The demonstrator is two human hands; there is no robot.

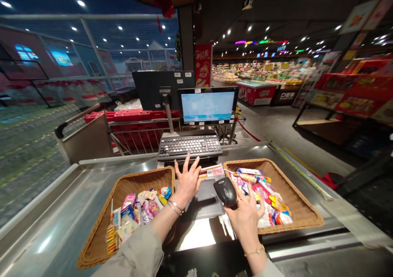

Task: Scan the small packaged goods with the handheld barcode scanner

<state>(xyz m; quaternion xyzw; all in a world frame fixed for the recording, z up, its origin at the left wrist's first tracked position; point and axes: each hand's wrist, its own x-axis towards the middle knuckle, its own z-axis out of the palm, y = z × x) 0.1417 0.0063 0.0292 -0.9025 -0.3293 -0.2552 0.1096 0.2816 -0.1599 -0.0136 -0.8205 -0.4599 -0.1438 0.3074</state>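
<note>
My left hand (186,183) is stretched forward, fingers spread, its fingertips at the front edge of the black keyboard (190,146). Just right of it lies a flat pink-and-white packet with a barcode (215,171). My right hand (246,216) has its fingers apart beside a black barcode scanner (225,191); the thumb side is close against the scanner, and I cannot tell whether it touches. The right fingertips reach over the near left side of a wicker basket (302,201) filled with small colourful packets (267,191). Nothing shows gripped in either hand.
Left of my left arm stands another wicker basket (96,232) holding small wrapped goods (135,211). A lit monitor (208,105) rises behind the keyboard. Grey plate (205,195) and metal counter (55,224) lie below. Beyond are a metal rail (138,138) and store displays (260,91).
</note>
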